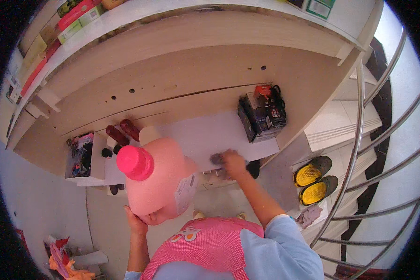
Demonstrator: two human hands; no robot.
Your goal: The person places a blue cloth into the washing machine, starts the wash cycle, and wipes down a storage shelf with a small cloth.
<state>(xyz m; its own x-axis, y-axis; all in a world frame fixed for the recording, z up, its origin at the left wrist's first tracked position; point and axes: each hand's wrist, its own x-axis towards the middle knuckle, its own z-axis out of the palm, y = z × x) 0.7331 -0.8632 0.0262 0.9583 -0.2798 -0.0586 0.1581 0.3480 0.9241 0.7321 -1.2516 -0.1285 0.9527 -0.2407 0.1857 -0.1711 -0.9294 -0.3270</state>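
Observation:
Before me, a large pink plastic jug (pixel 157 196) with a bright pink screw cap (pixel 134 162) leans upright. My left hand (pixel 138 220) supports it from below on its left side. A white label with writing (pixel 186 189) is on the jug's right face. Out to the right, my right hand (pixel 233 163) is over the front edge of a white shelf board (pixel 203 129). Its fingers are on a small dark grey item (pixel 217 159), too blurred to name. The jug hides part of the shelf behind it.
On the shelf stand an open box of small things (pixel 82 157), dark red shoes (pixel 122 131) and a stack of boxes (pixel 262 113). Clogs with yellow insoles (pixel 313 180) and a crumpled cloth (pixel 308 216) lie on stairs beside a metal railing (pixel 358 140). A counter (pixel 210 29) overhangs everything.

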